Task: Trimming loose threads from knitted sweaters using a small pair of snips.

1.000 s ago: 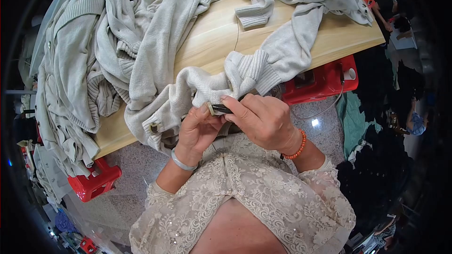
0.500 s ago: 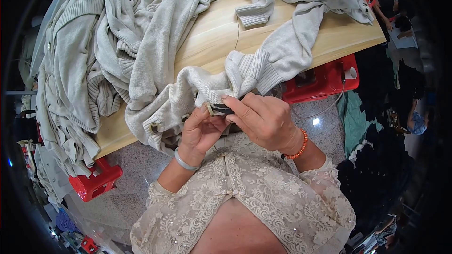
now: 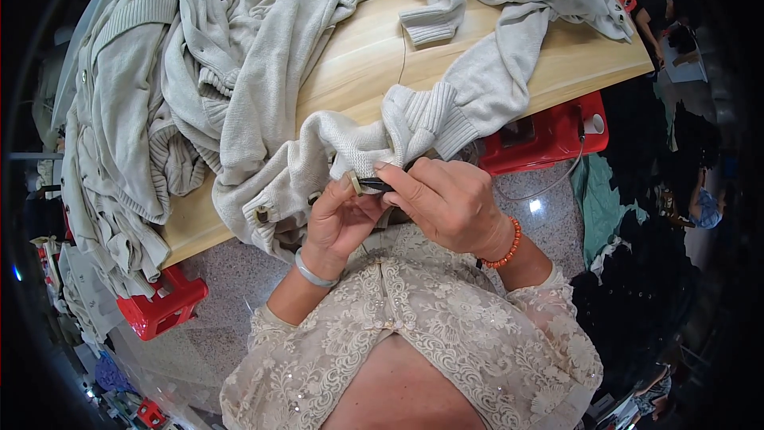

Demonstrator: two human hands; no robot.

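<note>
A light grey knitted cardigan (image 3: 348, 137) hangs over the table's near edge in front of me. My left hand (image 3: 337, 221) is closed on its edge, thumb and fingers pinching around a pale button (image 3: 355, 182). My right hand (image 3: 447, 205) is closed around small dark thread snips (image 3: 374, 184), mostly hidden by my fingers. Their dark tips point left and meet the button's side; whether they touch thread I cannot tell. Another, darker button (image 3: 262, 213) shows on the cardigan to the left of my left hand.
Several more grey knitted garments (image 3: 267, 72) are heaped across the wooden table (image 3: 350, 72). Red plastic stools (image 3: 549, 139) stand under its edge. Dark cloth (image 3: 637, 271) and a green cloth (image 3: 593, 199) lie at the right. Another person's arm (image 3: 651, 36) is at the far right.
The snips' tips, apart before, are now closer together beside the button. Both hands keep nearly the same place.
</note>
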